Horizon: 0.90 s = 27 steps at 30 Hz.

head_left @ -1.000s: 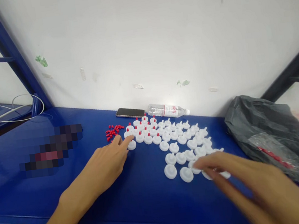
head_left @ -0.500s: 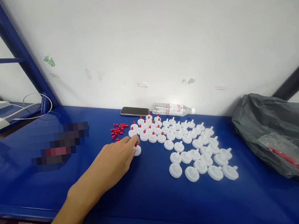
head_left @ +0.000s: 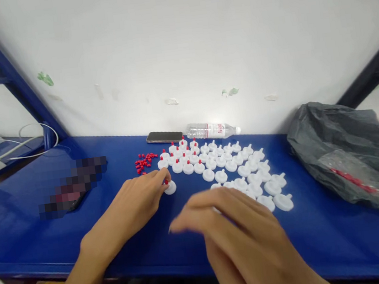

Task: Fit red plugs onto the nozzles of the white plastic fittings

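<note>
My left hand point(head_left: 142, 194) is closed in a pinch at a small red cap point(head_left: 166, 181) on the stem of a white round plastic piece point(head_left: 170, 188), which stands on the blue table. Closer to the camera, my right hand point(head_left: 242, 232) hovers over the table with its fingers bent and apart, nothing seen in them. It covers part of a group of white round pieces with bare side stems point(head_left: 283, 202). Just beyond my left hand, several like pieces carry red caps on upright stems point(head_left: 188, 167). Loose red caps point(head_left: 142, 163) lie to their left.
A phone point(head_left: 164, 136) and a clear bottle point(head_left: 213, 130) lie along the wall. On the right sits a dark plastic bag point(head_left: 334, 142) with a clear bag of red bits point(head_left: 355, 180) on it. A blurred-out object point(head_left: 74, 188) lies on the left.
My right hand has come into view from the bottom, over the near white pieces. My left hand stays at the same capped piece. The whole view has shifted slightly.
</note>
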Each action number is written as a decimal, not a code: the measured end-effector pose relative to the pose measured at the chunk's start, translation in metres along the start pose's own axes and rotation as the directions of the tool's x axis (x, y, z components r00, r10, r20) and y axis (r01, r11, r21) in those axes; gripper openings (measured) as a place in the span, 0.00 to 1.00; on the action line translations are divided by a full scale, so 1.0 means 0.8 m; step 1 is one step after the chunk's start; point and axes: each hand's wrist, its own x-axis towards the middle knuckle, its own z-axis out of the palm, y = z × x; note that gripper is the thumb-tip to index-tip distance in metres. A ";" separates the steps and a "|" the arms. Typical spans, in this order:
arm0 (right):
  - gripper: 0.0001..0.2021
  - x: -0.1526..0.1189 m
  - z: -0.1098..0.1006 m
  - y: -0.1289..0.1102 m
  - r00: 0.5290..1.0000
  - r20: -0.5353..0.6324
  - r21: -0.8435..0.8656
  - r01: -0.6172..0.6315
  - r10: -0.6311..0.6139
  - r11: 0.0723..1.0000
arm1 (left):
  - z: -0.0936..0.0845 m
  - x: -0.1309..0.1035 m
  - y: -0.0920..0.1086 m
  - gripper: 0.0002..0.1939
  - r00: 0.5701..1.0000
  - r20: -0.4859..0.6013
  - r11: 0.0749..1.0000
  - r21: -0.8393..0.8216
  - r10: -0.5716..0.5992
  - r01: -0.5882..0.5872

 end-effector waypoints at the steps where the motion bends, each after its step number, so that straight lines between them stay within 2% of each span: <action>1: 0.18 0.008 0.005 0.012 1.000 0.015 -0.011 0.003 -0.003 1.000 | -0.005 -0.004 0.005 0.08 1.000 -0.018 0.999 -0.042 0.017 -0.018; 5: 0.16 0.022 0.016 0.044 0.994 0.083 0.003 -0.078 0.078 0.997 | -0.023 -0.021 0.032 0.07 0.981 -0.181 0.929 -0.345 0.072 -0.132; 9: 0.14 0.016 0.010 0.054 0.977 0.100 0.130 -0.202 0.190 0.971 | -0.030 -0.032 0.046 0.11 0.973 -0.218 0.848 -0.499 0.073 -0.176; 11: 0.18 0.013 0.008 0.056 0.970 0.091 0.119 -0.237 0.227 0.964 | -0.027 -0.033 0.049 0.11 0.972 -0.205 0.850 -0.486 0.116 -0.204; 14: 0.21 0.012 0.013 0.059 0.974 0.064 0.072 -0.221 0.217 0.973 | -0.016 -0.029 0.053 0.13 0.953 -0.212 0.890 -0.361 0.214 -0.280; 17: 0.17 0.012 0.018 0.062 0.998 -0.027 -0.001 -0.062 0.062 0.998 | -0.010 -0.027 0.053 0.16 0.933 -0.292 0.909 -0.292 0.212 -0.298; 19: 0.17 0.012 0.011 0.065 0.989 -0.144 -0.157 0.021 -0.044 0.987 | -0.016 -0.028 0.042 0.20 0.920 -0.382 0.895 -0.374 0.090 -0.242; 20: 0.17 0.010 0.002 0.069 0.976 -0.209 -0.259 -0.001 -0.055 0.966 | -0.023 -0.029 0.033 0.23 0.913 -0.408 0.880 -0.435 -0.002 -0.193; 21: 0.16 0.008 -0.010 0.073 0.959 -0.284 -0.350 -0.085 -0.019 0.933 | -0.030 -0.031 0.021 0.25 0.880 -0.460 0.869 -0.477 -0.120 -0.132; 23: 0.12 0.003 -0.040 0.084 0.895 -0.419 -0.416 -0.339 0.153 0.844 | -0.044 -0.032 -0.007 0.26 0.840 -0.461 0.882 -0.469 -0.286 0.043; 24: 0.13 0.000 -0.055 0.091 0.857 -0.457 -0.408 -0.440 0.238 0.800 | -0.049 -0.032 -0.021 0.26 0.837 -0.447 0.906 -0.403 -0.316 0.128; 25: 0.14 -0.004 -0.070 0.097 0.825 -0.478 -0.372 -0.500 0.300 0.782 | -0.051 -0.030 -0.034 0.25 0.851 -0.409 0.926 -0.315 -0.330 0.207; 27: 0.15 -0.012 -0.094 0.109 0.776 -0.520 -0.297 -0.557 0.358 0.776 | -0.048 -0.023 -0.055 0.21 0.878 -0.319 0.934 -0.163 -0.356 0.319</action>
